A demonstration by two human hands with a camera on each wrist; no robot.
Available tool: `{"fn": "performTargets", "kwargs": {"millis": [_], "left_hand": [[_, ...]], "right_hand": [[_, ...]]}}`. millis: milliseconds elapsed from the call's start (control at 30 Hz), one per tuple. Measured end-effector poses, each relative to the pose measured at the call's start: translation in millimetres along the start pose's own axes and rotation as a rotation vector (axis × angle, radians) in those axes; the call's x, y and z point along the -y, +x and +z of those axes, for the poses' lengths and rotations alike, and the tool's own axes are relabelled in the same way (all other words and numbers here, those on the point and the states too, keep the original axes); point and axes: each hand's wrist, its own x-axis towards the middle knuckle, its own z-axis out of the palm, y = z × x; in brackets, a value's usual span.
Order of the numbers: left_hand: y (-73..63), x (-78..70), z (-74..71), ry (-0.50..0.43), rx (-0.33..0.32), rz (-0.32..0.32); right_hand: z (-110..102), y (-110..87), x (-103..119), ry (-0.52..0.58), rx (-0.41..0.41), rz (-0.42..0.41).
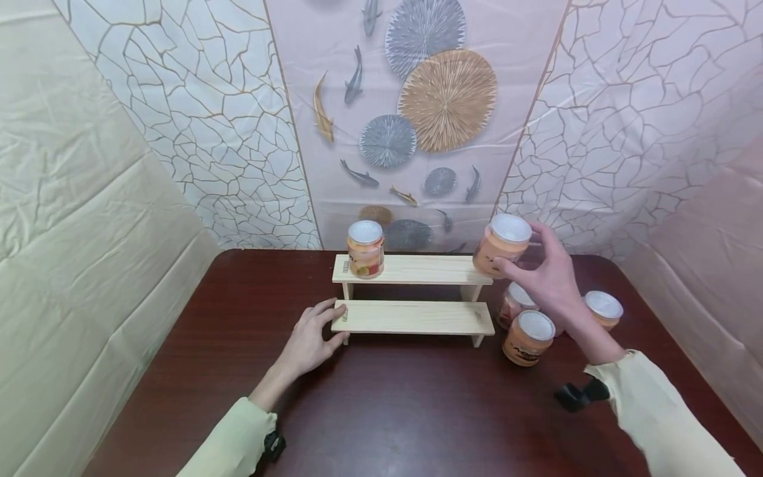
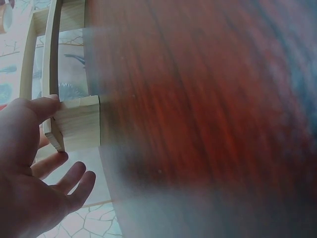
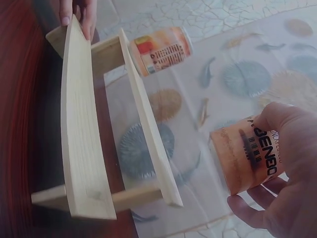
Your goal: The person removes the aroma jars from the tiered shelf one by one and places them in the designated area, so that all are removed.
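A light wooden two-step shelf (image 1: 411,317) stands on the table. At its lower step's left end, my left hand (image 1: 311,338) pinches the board, thumb at the front edge; the left wrist view shows the other fingers spread beyond the end. My right hand (image 1: 551,275) grips an orange-labelled jar (image 1: 502,245) with a white lid, near the right end of the upper step. In the right wrist view the held jar (image 3: 242,156) appears apart from the boards. Another such jar (image 1: 366,249) stands upright on the upper step's left end.
Right of the shelf, several similar jars stand on the table, among them a front jar (image 1: 528,339) and one farther right (image 1: 603,309), partly behind my right forearm. A patterned cloth (image 1: 393,99) hangs behind the dark red-brown table (image 1: 393,411).
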Motion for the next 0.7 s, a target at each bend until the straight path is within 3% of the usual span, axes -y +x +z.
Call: {"fn": "performTargets", "kwargs": {"millis": [400, 700], "left_hand": [[0.1, -0.4, -0.5, 0.009, -0.006, 0.01], [0.6, -0.1, -0.1, 0.005, -0.01, 0.013]], "right_hand": [[-35.9, -20.5, -13.4, -0.082, -0.058, 0.04], [-58.4, -38.9, -22.1, -0.073, -0.102, 0.078]]}}
